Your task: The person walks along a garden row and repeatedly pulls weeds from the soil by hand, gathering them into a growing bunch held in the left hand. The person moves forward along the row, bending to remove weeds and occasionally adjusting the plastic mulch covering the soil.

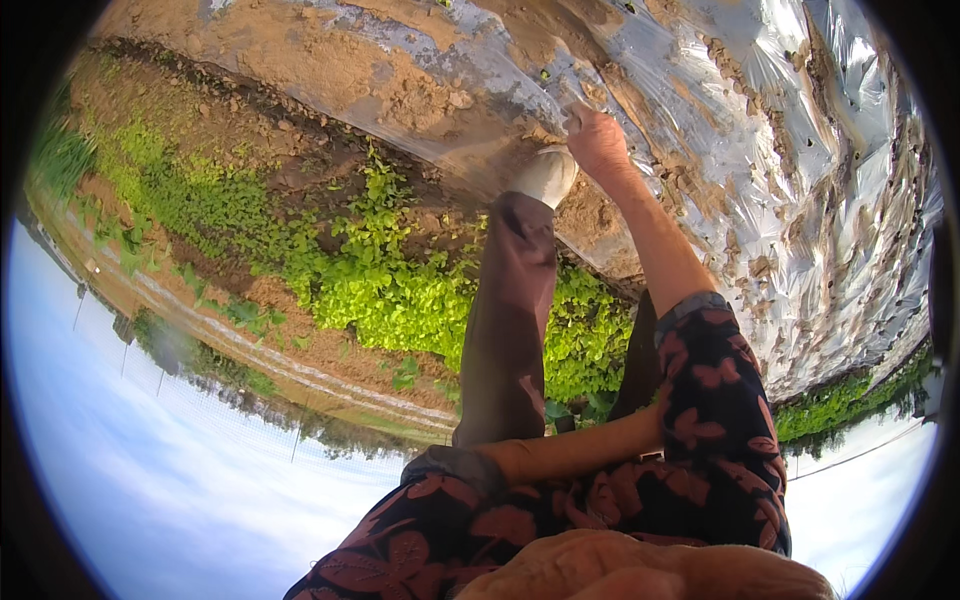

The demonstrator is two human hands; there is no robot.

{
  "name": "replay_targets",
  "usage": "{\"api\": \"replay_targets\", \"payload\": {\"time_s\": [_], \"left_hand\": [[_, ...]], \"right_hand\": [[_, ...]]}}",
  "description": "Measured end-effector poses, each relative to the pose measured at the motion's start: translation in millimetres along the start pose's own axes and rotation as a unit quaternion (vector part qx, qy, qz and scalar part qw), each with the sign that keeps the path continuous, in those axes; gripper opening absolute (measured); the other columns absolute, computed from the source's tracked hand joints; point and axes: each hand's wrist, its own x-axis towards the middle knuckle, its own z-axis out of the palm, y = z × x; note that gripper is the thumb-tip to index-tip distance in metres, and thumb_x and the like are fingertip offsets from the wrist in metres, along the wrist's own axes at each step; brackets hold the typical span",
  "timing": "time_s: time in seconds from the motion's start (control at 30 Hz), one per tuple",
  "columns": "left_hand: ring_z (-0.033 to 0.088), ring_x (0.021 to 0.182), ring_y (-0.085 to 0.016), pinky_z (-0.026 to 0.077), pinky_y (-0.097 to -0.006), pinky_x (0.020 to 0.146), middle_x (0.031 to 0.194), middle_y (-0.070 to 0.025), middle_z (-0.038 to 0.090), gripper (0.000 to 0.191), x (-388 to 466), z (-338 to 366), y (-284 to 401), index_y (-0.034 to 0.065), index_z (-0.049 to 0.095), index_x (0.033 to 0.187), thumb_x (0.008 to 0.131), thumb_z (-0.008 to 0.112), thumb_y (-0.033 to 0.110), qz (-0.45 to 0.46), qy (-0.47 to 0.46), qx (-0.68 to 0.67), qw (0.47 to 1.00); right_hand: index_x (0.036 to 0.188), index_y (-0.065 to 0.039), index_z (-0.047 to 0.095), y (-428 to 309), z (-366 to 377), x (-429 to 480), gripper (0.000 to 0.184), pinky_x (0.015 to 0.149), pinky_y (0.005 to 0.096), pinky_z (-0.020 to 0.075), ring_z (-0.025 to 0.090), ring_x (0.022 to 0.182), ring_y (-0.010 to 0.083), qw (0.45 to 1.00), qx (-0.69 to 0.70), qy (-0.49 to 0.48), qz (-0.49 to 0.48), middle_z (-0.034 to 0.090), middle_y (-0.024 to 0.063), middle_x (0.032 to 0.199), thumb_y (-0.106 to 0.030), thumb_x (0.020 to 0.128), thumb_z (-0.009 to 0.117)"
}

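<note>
My right hand reaches down to the ground with its fingers curled together, just beyond the toe of a white shoe. Soil-smeared plastic mulch film lies around the fingertips. Whether they pinch the film or something small cannot be made out. A brown trouser leg rises from the shoe. My left forearm crosses in front of my body and passes behind the right sleeve; the left hand is hidden there.
Loose soil covers parts of the film. Shiny, wrinkled silver film spreads to the right. Low leafy green plants grow in a strip behind my legs. A pale track and a net fence lie farther off.
</note>
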Motion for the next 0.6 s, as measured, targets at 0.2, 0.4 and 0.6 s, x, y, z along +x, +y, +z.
{"api": "replay_targets", "payload": {"time_s": [0.2,0.4,0.6], "left_hand": [[0.037,0.14,-0.029,0.027,-0.0408,0.119,0.155,-0.01,0.036,0.048,-3,8,-2,0.0281,0.047,0.144,0.097,0.046,0.035,-0.017,-0.023,0.002,1.0],[0.036,0.141,-0.029,0.026,-0.0408,0.119,0.156,-0.0095,0.035,0.048,-9,25,-5,0.03,0.046,0.145,0.097,0.045,0.037,-0.035,-0.042,0.008,0.998],[0.042,0.137,-0.028,0.031,-0.0393,0.116,0.149,-0.0106,0.044,0.046,7,-14,2,0.0186,0.051,0.141,0.095,0.054,0.026,-0.017,0.018,-0.087,0.996]], "right_hand": [[0.111,-0.008,0.067,19,-7,-10,0.026,0.082,0.0487,0.0522,0.066,0.09,0.0416,0.998,-0.037,0.059,0.004,0.07,0.0223,0.092,-0.022,0.093,0.054],[0.111,-0.008,0.067,19,-7,-18,0.025,0.083,0.049,0.052,0.066,0.091,0.0416,0.997,-0.011,0.078,-0.026,0.069,0.0231,0.093,-0.02,0.092,0.056],[0.116,-0.01,0.066,25,-23,-4,0.028,0.081,0.0491,0.0525,0.067,0.09,0.0408,0.995,-0.075,0.073,0.005,0.07,0.0222,0.093,-0.022,0.094,0.054]]}}
